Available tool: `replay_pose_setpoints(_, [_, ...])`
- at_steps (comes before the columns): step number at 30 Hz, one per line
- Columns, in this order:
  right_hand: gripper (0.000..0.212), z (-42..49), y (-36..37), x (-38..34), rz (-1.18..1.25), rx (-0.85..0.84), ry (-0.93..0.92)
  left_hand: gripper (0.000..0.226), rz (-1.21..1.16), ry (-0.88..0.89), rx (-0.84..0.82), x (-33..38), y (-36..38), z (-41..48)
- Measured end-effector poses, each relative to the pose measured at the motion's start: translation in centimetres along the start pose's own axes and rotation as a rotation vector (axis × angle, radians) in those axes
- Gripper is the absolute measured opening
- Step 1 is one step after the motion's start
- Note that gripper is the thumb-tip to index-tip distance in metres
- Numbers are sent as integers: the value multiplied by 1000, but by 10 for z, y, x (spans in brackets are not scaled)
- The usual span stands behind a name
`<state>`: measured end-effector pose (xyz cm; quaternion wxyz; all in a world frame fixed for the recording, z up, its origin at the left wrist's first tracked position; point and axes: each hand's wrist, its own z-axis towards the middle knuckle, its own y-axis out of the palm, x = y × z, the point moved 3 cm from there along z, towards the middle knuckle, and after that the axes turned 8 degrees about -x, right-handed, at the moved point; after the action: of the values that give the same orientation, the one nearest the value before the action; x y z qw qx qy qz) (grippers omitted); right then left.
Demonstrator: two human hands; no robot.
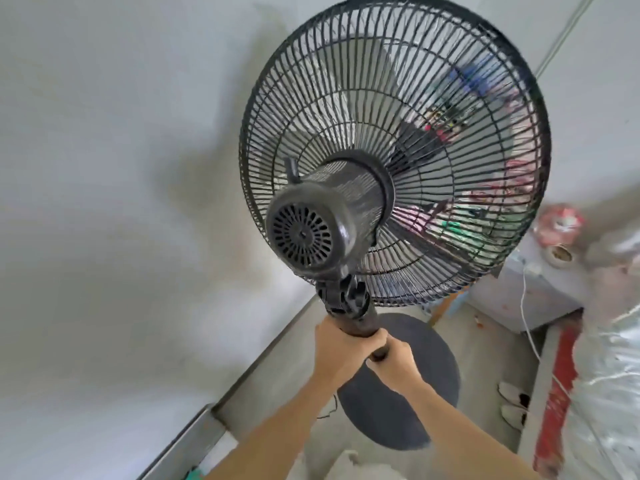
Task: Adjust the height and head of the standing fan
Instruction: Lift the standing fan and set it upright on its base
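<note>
A black standing fan fills the middle of the head view, seen from behind. Its round wire cage (394,147) faces away from me, and the motor housing (311,233) points back at me. Under the housing sits the tilt joint (346,299) on top of the pole (363,325). My left hand (341,348) is wrapped around the pole just below the joint. My right hand (394,362) grips the pole directly beneath it, touching the left hand. The round black base (415,393) stands on the grey floor below; the pole's lower part is hidden by my hands.
A white wall (121,202) rises at the left, close to the fan. A grey box-like unit (526,299) with a white cable (530,334) stands behind at the right. A red beam (557,393) and plastic sheeting (609,393) lie at the right. White shoes (512,403) rest on the floor.
</note>
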<state>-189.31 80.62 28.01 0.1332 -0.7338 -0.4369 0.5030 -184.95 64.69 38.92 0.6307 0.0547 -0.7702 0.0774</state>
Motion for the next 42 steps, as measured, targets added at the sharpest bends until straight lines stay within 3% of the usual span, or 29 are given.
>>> replay_pose_setpoints(11, [30, 88, -25, 81, 129, -58, 21, 43, 111, -105, -29, -33, 79, 88])
replay_pose_setpoints(15, [44, 148, -15, 133, 125, -162, -35, 35, 140, -149, 19, -84, 109, 133])
replay_pose_setpoints(19, [35, 196, 2, 171, 154, -215, -61, 38, 199, -175, 52, -138, 127, 170])
replay_pose_setpoints(24, [30, 255, 38, 212, 160, -207, -68, 38, 274, -141, 38, -199, 136, 206])
replay_pose_setpoints(30, [34, 313, 91, 251, 161, -135, -126, 17, 366, -11, -12, -273, 134, 239])
replay_pose_setpoints(35, [31, 355, 132, 278, 139, -99, -173, 34, 536, 132, -85, -318, 126, 261])
replay_pose_setpoints(42, [31, 409, 177, 307, 6, -47, -258, 40, 574, 147, -127, -367, 116, 286])
